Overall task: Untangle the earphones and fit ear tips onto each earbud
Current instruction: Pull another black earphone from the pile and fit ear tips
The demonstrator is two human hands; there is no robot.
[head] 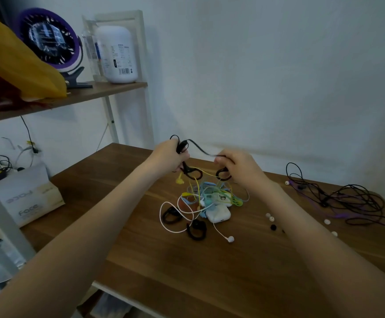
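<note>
Both hands hold a black ear-hook earphone set above the table. My left hand grips its cable and inline remote, with one ear hook hanging below. My right hand pinches the other end of the cable, the second ear hook dangling under it. Beneath them lies a tangled pile of earphones in white, yellow, blue and green, with a white charging case and another black ear-hook pair. Loose ear tips, white and black, are scattered to the right.
A heap of black and purple cables lies at the table's right end. The wooden table meets a white wall. At left a shelf carries a purple fan, a white bottle and a yellow bag; a tissue box stands below.
</note>
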